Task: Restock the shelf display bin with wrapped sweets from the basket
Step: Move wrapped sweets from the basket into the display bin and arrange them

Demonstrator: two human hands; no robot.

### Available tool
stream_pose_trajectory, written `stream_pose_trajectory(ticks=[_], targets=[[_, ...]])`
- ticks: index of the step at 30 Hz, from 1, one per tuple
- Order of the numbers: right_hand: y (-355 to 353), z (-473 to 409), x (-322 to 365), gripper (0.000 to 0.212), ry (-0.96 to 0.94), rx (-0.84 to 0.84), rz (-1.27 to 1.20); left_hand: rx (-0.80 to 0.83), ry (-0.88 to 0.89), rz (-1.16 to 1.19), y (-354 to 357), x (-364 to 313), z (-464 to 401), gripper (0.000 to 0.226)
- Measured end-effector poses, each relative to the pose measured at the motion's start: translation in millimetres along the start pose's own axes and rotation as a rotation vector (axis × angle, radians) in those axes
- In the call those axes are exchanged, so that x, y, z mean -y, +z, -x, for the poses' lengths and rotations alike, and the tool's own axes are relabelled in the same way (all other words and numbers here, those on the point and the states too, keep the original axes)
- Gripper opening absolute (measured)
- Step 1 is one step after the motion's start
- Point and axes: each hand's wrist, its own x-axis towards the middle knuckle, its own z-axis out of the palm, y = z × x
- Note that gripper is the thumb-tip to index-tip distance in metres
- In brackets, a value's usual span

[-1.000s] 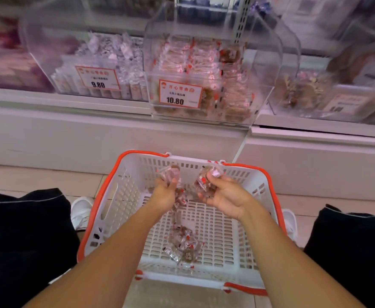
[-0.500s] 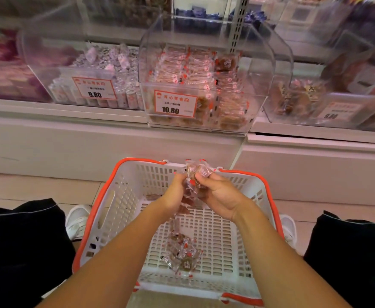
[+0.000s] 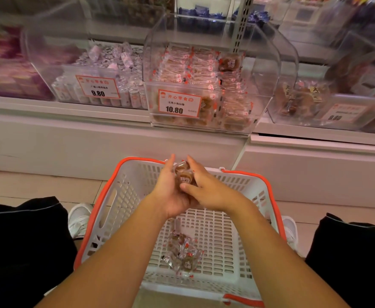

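Head view: since earlier frame, both hands brought together and raised above far rim of basket (image 3: 268,185); separate handfuls merged into one. Wrapped sweets (image 3: 184,177) cupped between left hand (image 3: 171,192) and right hand (image 3: 213,192), fingers curled round bundle, right thumb pressed across front. Remaining loose sweets (image 3: 182,256) noted on basket floor. Display bin (image 3: 264,70) ahead on shelf, open-topped, largely filled. Sweets judged light, crinkly, slippery in film; cupped two-handed hold advised, palms beneath, to prevent spill.
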Motion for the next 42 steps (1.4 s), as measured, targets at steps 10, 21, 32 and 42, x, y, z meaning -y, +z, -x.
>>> stream_pose_trajectory(ticks=[10,21,32,42], targets=[[-4,-1,0,0.097,0.026,-0.038,0.113,0.130,0.171,-0.043,9,2,8,0.082],[-24,14,38,0.067,-0.033,-0.289,0.210,-0.044,0.319,0.130,35,-9,12,0.052],[-130,70,121,0.034,-0.231,-0.301,0.182,0.069,0.315,-0.573,97,-83,94,0.081],[-261,-93,133,0.036,0.146,-0.176,1.204,-0.255,1.261,-2.262,96,-176,89,0.026]])
